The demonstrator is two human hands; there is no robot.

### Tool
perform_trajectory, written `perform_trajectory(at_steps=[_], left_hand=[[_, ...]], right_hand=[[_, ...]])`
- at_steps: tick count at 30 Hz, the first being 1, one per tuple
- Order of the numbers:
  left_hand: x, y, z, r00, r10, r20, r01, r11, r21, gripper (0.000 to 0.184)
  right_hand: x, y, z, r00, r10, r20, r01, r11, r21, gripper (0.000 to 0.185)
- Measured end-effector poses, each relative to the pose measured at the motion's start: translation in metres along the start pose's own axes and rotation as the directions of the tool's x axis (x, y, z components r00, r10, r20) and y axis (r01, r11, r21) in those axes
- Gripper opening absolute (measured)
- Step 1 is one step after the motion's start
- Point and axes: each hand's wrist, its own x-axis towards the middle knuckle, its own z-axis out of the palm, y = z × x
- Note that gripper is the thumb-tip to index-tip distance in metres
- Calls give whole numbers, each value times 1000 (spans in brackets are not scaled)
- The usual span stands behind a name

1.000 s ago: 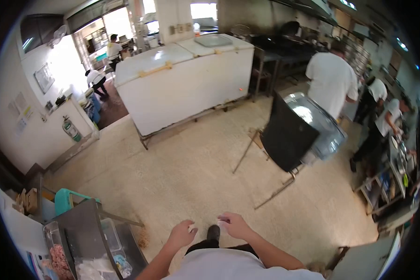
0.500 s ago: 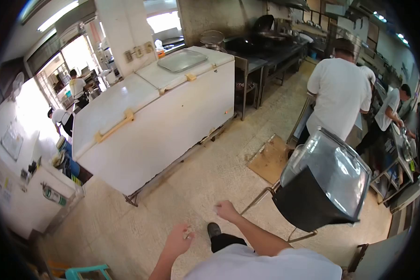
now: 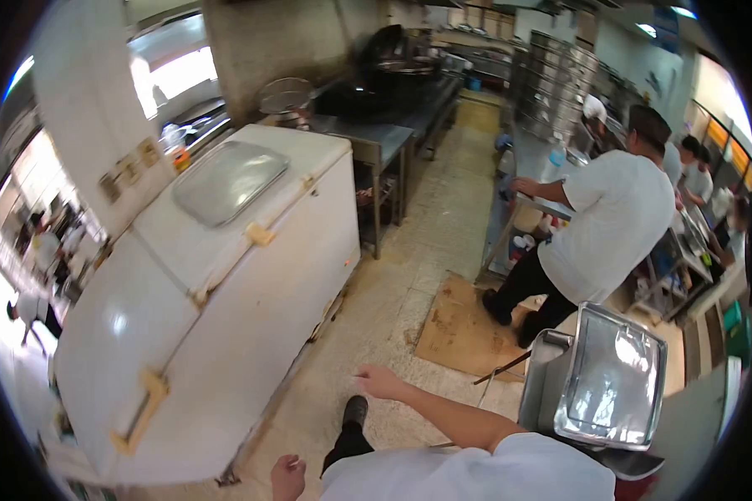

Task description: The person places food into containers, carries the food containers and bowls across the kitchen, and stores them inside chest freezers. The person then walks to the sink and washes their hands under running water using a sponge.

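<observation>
My right hand (image 3: pixel 382 382) hangs in the air in front of my body, its fingers curled together. A small pale tip shows at the fingers, too small to name. My left hand (image 3: pixel 288 479) is low at the bottom edge, also closed, with a tiny light spot between thumb and fingers that I cannot make out. Neither hand touches the furniture around it. To the left stands a white chest freezer (image 3: pixel 251 334), with a metal tray (image 3: pixel 230 179) lying on its lid. Nearer my right arm are stacked metal trays (image 3: pixel 614 376).
A person in a white shirt (image 3: pixel 614 225) stands at a steel worktable on the right, on a piece of cardboard (image 3: pixel 459 330). Tall metal steamers (image 3: pixel 551 83) stand farther back. A dark stove (image 3: pixel 368 96) lines the wall. More people work at both sides.
My view has moved forward and turned right. The freezer now lies closer on the left. My left hand has dropped toward the bottom edge. The person by the worktable shows more from the side.
</observation>
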Motion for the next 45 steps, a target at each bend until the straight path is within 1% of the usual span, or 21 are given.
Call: perform_trajectory(at_steps=[1,2,4,6,7,8,9,10,12,15,18,21,24,27,30,32,36,37,39,42,45], left_hand=[[50,29,3,995,62,73,-66,997,42,31],[105,67,12,982,130,134,-138,989,57,32],[196,155,20,928,173,330,-240,955,172,36],[272,240,42,865,288,411,-360,927,107,39],[301,298,51,819,347,457,-435,895,100,39],[318,355,61,767,396,505,-504,859,93,39],[335,407,75,721,393,571,-492,871,21,41],[352,450,95,669,394,630,-473,880,-47,42],[401,508,159,498,552,669,-674,731,-101,43],[460,583,250,341,536,772,-671,714,-199,41],[509,643,309,328,493,806,-600,768,-225,38],[572,696,342,336,566,753,-615,738,-279,35],[639,741,351,487,539,687,-546,802,-242,33],[697,793,359,602,532,596,-442,843,-306,32],[761,843,395,664,535,523,-393,844,-364,32],[807,888,431,690,514,510,-311,846,-433,30],[912,996,522,586,594,552,-306,792,-528,30],[929,1036,544,595,560,577,-261,814,-519,32],[958,1118,588,520,632,574,-372,773,-514,33],[996,1234,647,383,657,649,-484,741,-465,33],[1044,1314,726,247,669,701,-601,673,-431,34]], right_hand=[[9,15,-22,993,107,-40,-109,993,-53,31],[20,39,-40,979,187,-87,-190,981,-32,31],[20,79,-76,920,358,-158,-357,934,36,32],[20,96,-124,845,476,-245,-451,879,153,34],[22,98,-149,809,509,-294,-463,860,216,35],[26,91,-175,745,585,-321,-479,803,353,34],[31,86,-197,674,661,-329,-478,731,488,34],[36,92,-214,647,679,-346,-438,703,560,33],[62,112,-256,597,706,-381,-338,652,679,32],[129,132,-314,510,741,-438,-262,618,741,29],[212,134,-403,644,653,-399,-456,746,485,27],[304,149,-491,758,513,-403,-251,800,545,30],[389,141,-586,807,395,-439,-224,893,391,28],[466,148,-675,847,225,-481,-57,940,337,28],[538,181,-756,864,197,-463,-75,960,269,27],[580,221,-806,865,285,-414,-206,952,224,27],[639,286,-897,769,511,-384,-451,859,240,27],[644,302,-916,758,477,-444,-386,878,284,29],[660,333,-964,715,387,-582,-207,912,353,32],[679,384,-1049,581,556,-594,-380,831,407,28],[703,482,-1119,483,674,-559,-492,737,463,26]])
